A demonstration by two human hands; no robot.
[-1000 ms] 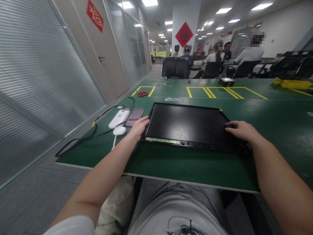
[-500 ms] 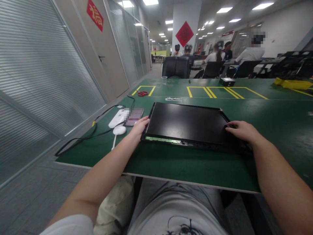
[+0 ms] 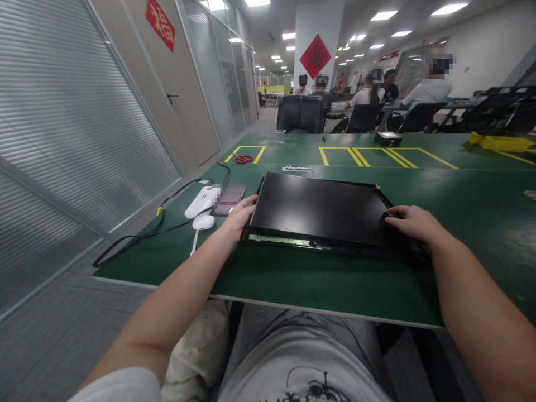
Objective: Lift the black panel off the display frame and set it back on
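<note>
In front of me a black LCD screen panel (image 3: 320,209) lies in a thin black frame (image 3: 352,252), with a green circuit strip (image 3: 280,240) showing along its near edge. My left hand (image 3: 243,216) grips the panel's left edge, which is tilted slightly up out of the frame; the fingertips beneath it are partly hidden. At the right edge my right hand (image 3: 412,223) has its thumb and fingers closed on the side of the panel. How far those fingers reach under it is hidden.
Left of the panel lie a phone (image 3: 230,199), a white device (image 3: 202,202), a round white puck (image 3: 204,223) and a black cable (image 3: 138,237). Farther back on the green table (image 3: 310,285) are red-handled scissors (image 3: 243,159), a plastic cup (image 3: 280,137) and a black box (image 3: 388,139). Several people sit beyond.
The panel's left side has risen slightly from the frame, with my left hand on its edge. My right hand stays nearly in place at the right edge.
</note>
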